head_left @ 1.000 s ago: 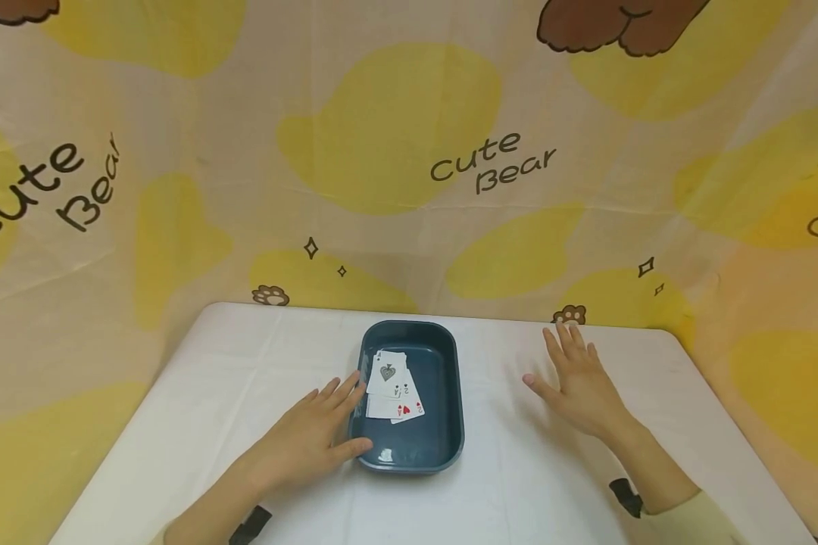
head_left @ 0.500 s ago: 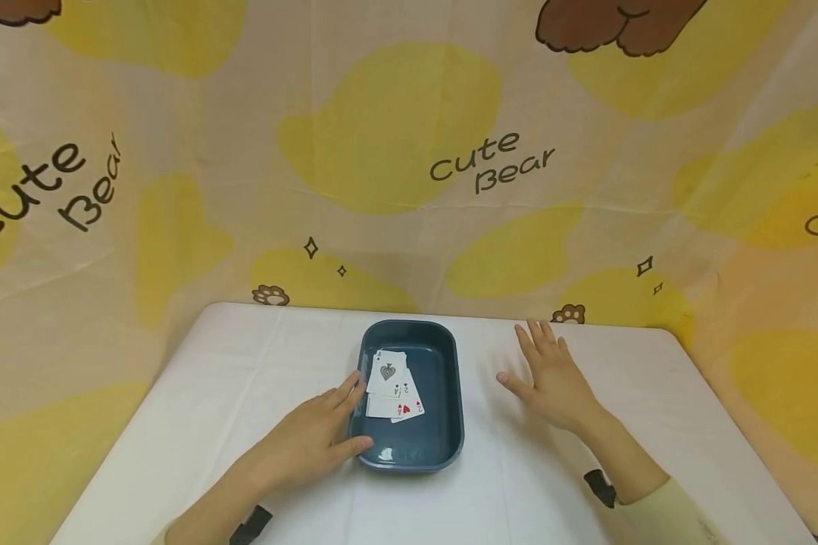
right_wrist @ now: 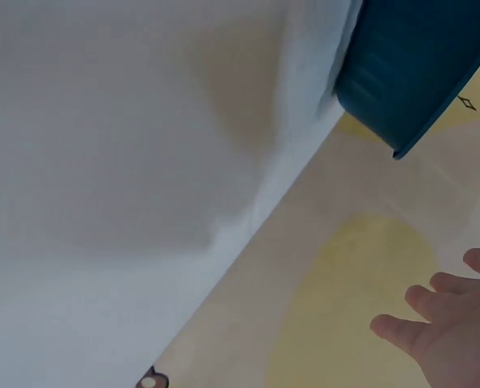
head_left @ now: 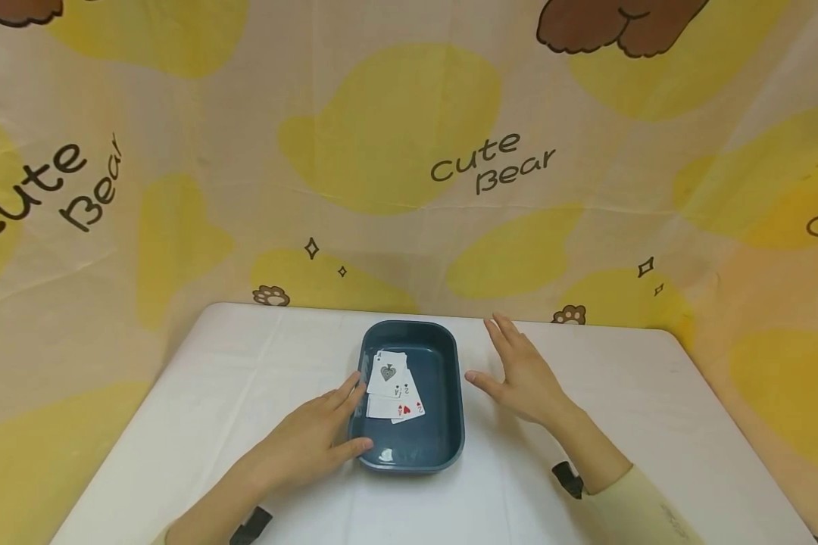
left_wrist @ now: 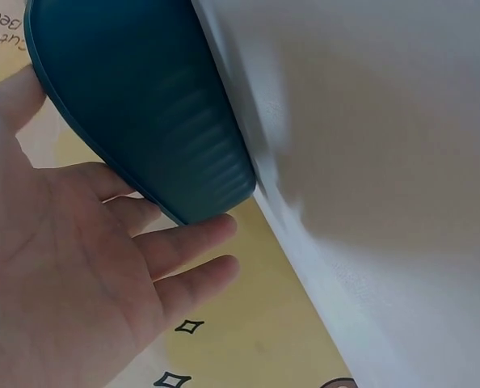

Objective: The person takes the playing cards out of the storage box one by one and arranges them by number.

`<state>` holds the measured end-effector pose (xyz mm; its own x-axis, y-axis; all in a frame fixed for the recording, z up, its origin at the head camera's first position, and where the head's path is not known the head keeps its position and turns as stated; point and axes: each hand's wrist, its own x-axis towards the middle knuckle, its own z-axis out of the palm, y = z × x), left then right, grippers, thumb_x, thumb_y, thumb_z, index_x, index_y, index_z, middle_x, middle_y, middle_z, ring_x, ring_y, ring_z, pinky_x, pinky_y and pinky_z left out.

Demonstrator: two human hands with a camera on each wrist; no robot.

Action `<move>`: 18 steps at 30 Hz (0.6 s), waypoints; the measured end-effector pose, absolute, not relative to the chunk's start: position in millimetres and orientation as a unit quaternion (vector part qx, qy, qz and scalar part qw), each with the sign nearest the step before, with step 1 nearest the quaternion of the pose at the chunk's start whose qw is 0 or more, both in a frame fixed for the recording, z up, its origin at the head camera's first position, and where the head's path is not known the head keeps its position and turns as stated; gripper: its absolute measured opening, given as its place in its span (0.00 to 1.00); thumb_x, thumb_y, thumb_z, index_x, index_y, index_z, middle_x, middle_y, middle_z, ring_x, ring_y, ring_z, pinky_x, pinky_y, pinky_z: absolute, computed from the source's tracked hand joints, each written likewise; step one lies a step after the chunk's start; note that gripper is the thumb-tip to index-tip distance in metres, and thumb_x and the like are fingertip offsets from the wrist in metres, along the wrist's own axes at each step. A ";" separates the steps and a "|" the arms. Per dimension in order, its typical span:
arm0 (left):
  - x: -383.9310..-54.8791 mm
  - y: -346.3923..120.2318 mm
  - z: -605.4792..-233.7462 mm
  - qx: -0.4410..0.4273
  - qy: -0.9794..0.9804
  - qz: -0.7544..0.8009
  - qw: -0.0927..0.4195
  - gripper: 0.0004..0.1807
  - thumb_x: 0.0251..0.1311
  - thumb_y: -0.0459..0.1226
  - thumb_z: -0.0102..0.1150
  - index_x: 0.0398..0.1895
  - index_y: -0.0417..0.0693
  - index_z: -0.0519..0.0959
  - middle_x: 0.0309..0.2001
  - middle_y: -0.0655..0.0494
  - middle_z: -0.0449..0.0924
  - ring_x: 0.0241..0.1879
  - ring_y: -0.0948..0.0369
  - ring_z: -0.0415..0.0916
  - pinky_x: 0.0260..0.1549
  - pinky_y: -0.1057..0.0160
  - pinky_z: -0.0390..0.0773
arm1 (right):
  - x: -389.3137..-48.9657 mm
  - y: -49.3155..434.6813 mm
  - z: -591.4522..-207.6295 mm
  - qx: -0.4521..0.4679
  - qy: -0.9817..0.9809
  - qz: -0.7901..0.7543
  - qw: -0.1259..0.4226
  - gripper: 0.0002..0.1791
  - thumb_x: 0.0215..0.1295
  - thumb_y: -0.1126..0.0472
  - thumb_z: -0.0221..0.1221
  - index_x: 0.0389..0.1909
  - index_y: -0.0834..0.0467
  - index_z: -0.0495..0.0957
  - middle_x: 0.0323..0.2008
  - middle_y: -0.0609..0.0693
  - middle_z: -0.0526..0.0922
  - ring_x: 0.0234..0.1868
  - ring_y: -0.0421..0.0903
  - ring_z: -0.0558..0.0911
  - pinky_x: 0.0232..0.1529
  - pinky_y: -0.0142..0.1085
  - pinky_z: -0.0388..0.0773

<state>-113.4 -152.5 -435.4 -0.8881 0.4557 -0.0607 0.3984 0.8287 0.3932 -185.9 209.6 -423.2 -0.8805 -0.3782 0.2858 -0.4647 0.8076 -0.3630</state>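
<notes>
A dark blue rectangular tray (head_left: 440,424) stands on the table. Several playing cards (head_left: 386,382) lie overlapped, face up, in its left half, an ace of spades on top with red-heart cards partly covered below. My left hand (head_left: 307,439) is at the tray's left side, its fingers fairly straight and touching the rim, the thumb at the near left corner. The left wrist view has these fingers (left_wrist: 183,250) against the tray's outer wall (left_wrist: 159,121). To the right of the tray my right hand (head_left: 528,378) hovers with spread fingers, holding nothing and apart from the rim.
A white cloth (head_left: 245,378) covers the table. Behind its far edge hangs a yellow-patterned fabric backdrop (head_left: 395,136) with printed lettering. A black strap (head_left: 568,480) is on the right wrist, and another black piece (head_left: 252,524) shows at the left wrist.
My right hand has moved left across the table, closer to the tray's right rim. The left hand, the tray and the cards look unmoved.
</notes>
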 end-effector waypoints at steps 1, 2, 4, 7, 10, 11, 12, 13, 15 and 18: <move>-113.4 -152.7 -435.4 0.225 0.953 0.187 0.075 0.49 0.69 0.63 0.59 0.83 0.45 0.59 0.85 0.54 0.47 0.77 0.44 0.61 0.72 0.41 0.65 | -186.7 206.6 -423.3 0.225 -0.944 0.220 0.102 0.54 0.67 0.38 0.67 0.82 0.64 0.56 0.82 0.63 0.54 0.79 0.67 0.58 0.75 0.65 0.58; -113.4 -152.8 -435.4 0.226 0.953 0.186 0.074 0.50 0.68 0.64 0.59 0.83 0.45 0.59 0.85 0.54 0.48 0.77 0.44 0.61 0.72 0.41 0.65 | -187.6 203.7 -423.4 0.227 -0.942 0.223 0.103 0.54 0.66 0.39 0.68 0.81 0.64 0.56 0.81 0.63 0.55 0.79 0.67 0.59 0.74 0.65 0.59; -113.3 -153.2 -435.4 0.226 0.953 0.188 0.075 0.51 0.67 0.65 0.59 0.83 0.46 0.59 0.85 0.55 0.48 0.77 0.44 0.61 0.72 0.41 0.65 | -189.2 197.9 -423.8 0.230 -0.940 0.230 0.102 0.54 0.65 0.39 0.68 0.81 0.64 0.57 0.81 0.63 0.55 0.78 0.67 0.60 0.73 0.65 0.61; -112.8 -153.8 -435.5 0.225 0.953 0.190 0.077 0.51 0.67 0.66 0.59 0.83 0.47 0.59 0.85 0.56 0.48 0.77 0.44 0.60 0.72 0.40 0.65 | -191.5 189.0 -424.4 0.235 -0.937 0.241 0.097 0.54 0.64 0.39 0.69 0.81 0.64 0.58 0.81 0.64 0.57 0.78 0.66 0.62 0.72 0.65 0.63; -112.8 -154.2 -435.7 0.226 0.953 0.188 0.077 0.52 0.66 0.67 0.59 0.83 0.47 0.59 0.85 0.56 0.47 0.78 0.44 0.60 0.72 0.40 0.65 | -193.4 180.1 -425.8 0.239 -0.934 0.249 0.089 0.53 0.65 0.39 0.69 0.81 0.63 0.57 0.81 0.63 0.57 0.78 0.65 0.62 0.72 0.65 0.63; -113.0 -154.3 -435.7 0.227 0.953 0.187 0.075 0.52 0.66 0.67 0.59 0.83 0.47 0.59 0.85 0.56 0.48 0.78 0.45 0.60 0.72 0.40 0.66 | -193.9 177.2 -426.2 0.239 -0.933 0.254 0.086 0.53 0.65 0.39 0.69 0.82 0.62 0.57 0.81 0.63 0.56 0.78 0.65 0.61 0.72 0.65 0.63; -113.1 -154.4 -435.6 0.227 0.953 0.186 0.074 0.52 0.67 0.67 0.59 0.83 0.46 0.59 0.85 0.55 0.48 0.78 0.45 0.60 0.72 0.40 0.66 | -194.2 174.6 -426.8 0.238 -0.933 0.257 0.083 0.53 0.65 0.39 0.69 0.82 0.61 0.57 0.81 0.62 0.56 0.79 0.64 0.61 0.72 0.65 0.64; -113.3 -154.4 -435.5 0.228 0.953 0.186 0.074 0.52 0.67 0.67 0.58 0.83 0.46 0.59 0.85 0.55 0.48 0.78 0.45 0.60 0.72 0.40 0.65 | -194.4 171.9 -427.2 0.238 -0.932 0.260 0.080 0.54 0.65 0.39 0.69 0.82 0.61 0.57 0.82 0.61 0.56 0.79 0.64 0.61 0.72 0.65 0.64; -113.8 -154.3 -435.6 0.229 0.953 0.185 0.073 0.51 0.67 0.66 0.58 0.83 0.46 0.58 0.85 0.55 0.47 0.78 0.45 0.60 0.72 0.40 0.65 | -195.0 167.0 -428.7 0.239 -0.931 0.265 0.078 0.53 0.65 0.39 0.69 0.81 0.61 0.58 0.82 0.60 0.55 0.79 0.63 0.61 0.71 0.65 0.65; -113.7 -154.6 -435.4 0.229 0.952 0.186 0.074 0.51 0.67 0.66 0.59 0.83 0.46 0.58 0.85 0.55 0.47 0.77 0.44 0.60 0.72 0.40 0.66 | -195.5 159.3 -430.2 0.241 -0.929 0.269 0.076 0.53 0.64 0.39 0.69 0.81 0.61 0.58 0.82 0.60 0.55 0.79 0.62 0.61 0.70 0.65 0.67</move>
<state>-113.7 -154.6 -435.4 -0.8840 0.4642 -0.0555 0.4090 0.8254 0.3891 -195.5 159.3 -430.2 -0.8726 -0.4066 0.2706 -0.4883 0.7390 -0.4641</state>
